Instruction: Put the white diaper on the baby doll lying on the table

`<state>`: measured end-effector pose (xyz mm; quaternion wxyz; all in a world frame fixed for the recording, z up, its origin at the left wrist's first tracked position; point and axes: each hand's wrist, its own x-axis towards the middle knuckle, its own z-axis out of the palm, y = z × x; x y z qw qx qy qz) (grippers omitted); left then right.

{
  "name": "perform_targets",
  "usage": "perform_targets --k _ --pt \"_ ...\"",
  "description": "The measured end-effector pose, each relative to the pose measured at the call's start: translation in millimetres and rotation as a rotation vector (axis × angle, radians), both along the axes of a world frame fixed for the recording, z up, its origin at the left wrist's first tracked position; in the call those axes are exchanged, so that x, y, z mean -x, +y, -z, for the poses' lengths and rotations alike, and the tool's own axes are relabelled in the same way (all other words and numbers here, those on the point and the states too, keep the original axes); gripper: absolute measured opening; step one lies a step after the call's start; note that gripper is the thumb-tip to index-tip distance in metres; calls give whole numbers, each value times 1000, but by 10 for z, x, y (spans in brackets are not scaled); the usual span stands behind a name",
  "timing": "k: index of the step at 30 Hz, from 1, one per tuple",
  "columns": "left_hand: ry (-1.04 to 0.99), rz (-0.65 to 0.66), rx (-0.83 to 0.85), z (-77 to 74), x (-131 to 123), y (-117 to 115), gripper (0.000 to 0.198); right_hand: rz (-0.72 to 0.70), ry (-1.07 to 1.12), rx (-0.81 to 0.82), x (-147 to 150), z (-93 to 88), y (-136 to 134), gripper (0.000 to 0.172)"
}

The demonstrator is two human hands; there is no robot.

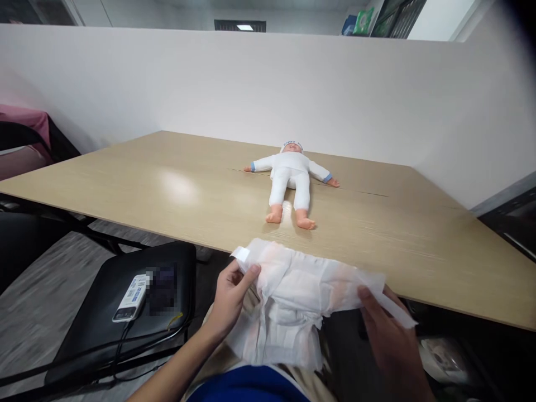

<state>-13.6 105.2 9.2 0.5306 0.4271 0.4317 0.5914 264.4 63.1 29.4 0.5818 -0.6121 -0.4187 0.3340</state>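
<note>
Holds a white diaper [293, 279] spread between two hands, above the lap [201, 375] and in front of the near edge of the table [125, 195]. Shows wide at the top, gathered at the middle, with the lower part hanging toward the lap. Grips the left corner with the left hand [232, 290], thumb on the near face, fingers curled behind, just beside a tab [240, 254]. Grips the opposite edge with the right hand [383, 324], thumb likewise in front, fingers mostly hidden, near a strip [400, 312] sticking out past the edge. Cannot tell from this view whether touching the table anywhere.

Judging by the hold, seems to be at the step of spreading and shaping the diaper, not yet set down. For the next move, calls for an even pull on both sides and a smoothing of the gathered middle.

Farther out, straight ahead on the table, find a doll [291, 173] in white clothes, lying face up, arms spread, feet toward the diaper. Beyond, notice a white wall [251, 84]. To the left, below table height, note a black chair [96, 318] bearing a white device [129, 301].
</note>
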Motion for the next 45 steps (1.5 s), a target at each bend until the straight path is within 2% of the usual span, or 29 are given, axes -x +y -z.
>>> perform_targets --k 2,6,11,15,17,20,22,23,25,27,30,32,34,38,41,43,45 --pt "141 -109 -67 -91 46 166 34 11 -90 1 -103 -90 139 37" --pt "338 -310 -215 -253 153 547 32 -53 -107 42 -255 -212 465 36" --pt "509 -260 -262 -377 305 1041 32 -180 -251 -22 -382 -330 1000 35" --pt "598 -213 -145 -326 397 1360 38 -238 -277 32 -603 -251 1460 49" --pt "652 -149 -84 -279 423 1442 43 -264 -291 77 -705 -179 1594 56" --pt "720 -54 -33 -237 445 1440 47 -168 -458 165 -676 -125 1545 54" --pt "808 -54 -33 -222 452 1380 49 -42 -676 131 -475 -134 1359 48" --pt "869 -75 -38 -215 454 1344 48 58 -806 6 -325 -144 1245 45" --pt "994 -117 -60 -200 453 1274 46 85 -1005 -260 31 -152 1036 40" --pt "1076 -131 -84 -194 455 1229 45 -69 -1115 -371 378 -124 919 48" --pt "1153 -100 -86 -220 502 1219 46 -307 -1239 -411 717 -10 954 60" --pt "1234 -48 -79 -254 585 1242 46 -420 -1281 -394 805 85 1045 63" --pt "1345 -11 -66 -294 698 1277 41 -475 -1285 -360 825 160 1117 62" --pt "1553 -94 -105 -425 838 1411 29 -537 -1259 -296 804 174 1168 60" --pt "1543 -104 -341 -624 717 1628 26 -618 -1242 -227 783 71 1208 58" --pt "1519 28 -570 -778 541 1827 28 -678 -1231 -196 772 -7 1246 56" --pt "1639 217 -736 -903 340 2033 54 -693 -1224 -196 774 -53 1267 55"
